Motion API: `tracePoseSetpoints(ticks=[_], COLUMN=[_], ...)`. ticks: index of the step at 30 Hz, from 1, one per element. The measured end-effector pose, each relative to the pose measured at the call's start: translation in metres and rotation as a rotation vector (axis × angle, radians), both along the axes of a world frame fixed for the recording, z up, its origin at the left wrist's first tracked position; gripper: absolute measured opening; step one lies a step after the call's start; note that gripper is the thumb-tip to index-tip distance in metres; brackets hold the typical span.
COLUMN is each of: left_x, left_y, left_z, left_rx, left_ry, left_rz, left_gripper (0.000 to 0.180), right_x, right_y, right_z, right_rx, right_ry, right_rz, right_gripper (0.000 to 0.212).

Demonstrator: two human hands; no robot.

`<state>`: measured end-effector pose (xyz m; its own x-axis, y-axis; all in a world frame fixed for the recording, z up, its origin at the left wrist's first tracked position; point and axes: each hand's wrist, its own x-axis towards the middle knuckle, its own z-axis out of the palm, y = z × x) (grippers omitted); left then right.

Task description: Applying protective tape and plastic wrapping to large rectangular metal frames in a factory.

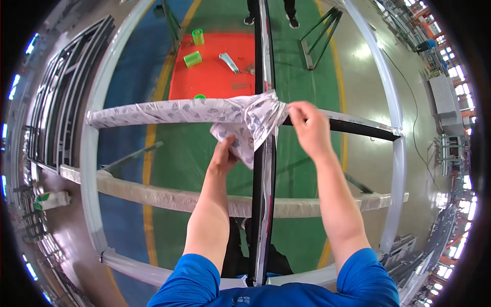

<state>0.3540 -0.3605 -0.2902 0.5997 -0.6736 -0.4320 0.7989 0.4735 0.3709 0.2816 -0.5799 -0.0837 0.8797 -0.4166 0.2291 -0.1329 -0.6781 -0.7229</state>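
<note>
White wrapping film with a grey pattern (174,111) covers the left half of a crossbar on a large metal frame. It bunches up at the joint with the dark upright bar (264,179). Below the crossbar a loose flap of the film hangs down, pinched by my left hand (223,156), its thumb on the sheet. On the other side of the upright, my right hand (309,125) is closed with its fingertips at the gathered edge of the film. The right half of the crossbar (363,128) is unwrapped and shows black along its side.
Beyond the crossbar, a red board (215,56) carries green tape rolls (193,59) and a utility knife (229,63). A film-wrapped beam (169,197) runs underneath the frame. A trestle stand (319,41) and another person's shoes (292,20) are at the far side.
</note>
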Motion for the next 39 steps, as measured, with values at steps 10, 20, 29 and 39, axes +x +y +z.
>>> tracePoseSetpoints(ticks=[10, 20, 29, 39], left_x=[-0.018, -0.051, -0.064, -0.058], left_y=[0.035, -0.01, -0.036, 0.029], left_z=[0.1, 0.2, 0.105, 0.022], left_rx=[0.332, 0.373, 0.808, 0.858], left_ry=[-0.588, -0.527, -0.397, -0.057], left_rz=[-0.096, -0.014, 0.316, -0.338], left_gripper=[0.052, 0.047, 0.023, 0.032], right_x=[-0.024, -0.062, -0.131, -0.091], right_y=[0.105, 0.094, -0.013, 0.076], right_z=[-0.02, 0.008, -0.116, -0.195], right_rx=[-0.467, 0.682, 1.198, 1.099], right_ry=[0.206, -0.018, 0.242, 0.491], right_rz=[0.27, 0.15, -0.316, 0.18], right_gripper=[0.041, 0.075, 0.064, 0.049])
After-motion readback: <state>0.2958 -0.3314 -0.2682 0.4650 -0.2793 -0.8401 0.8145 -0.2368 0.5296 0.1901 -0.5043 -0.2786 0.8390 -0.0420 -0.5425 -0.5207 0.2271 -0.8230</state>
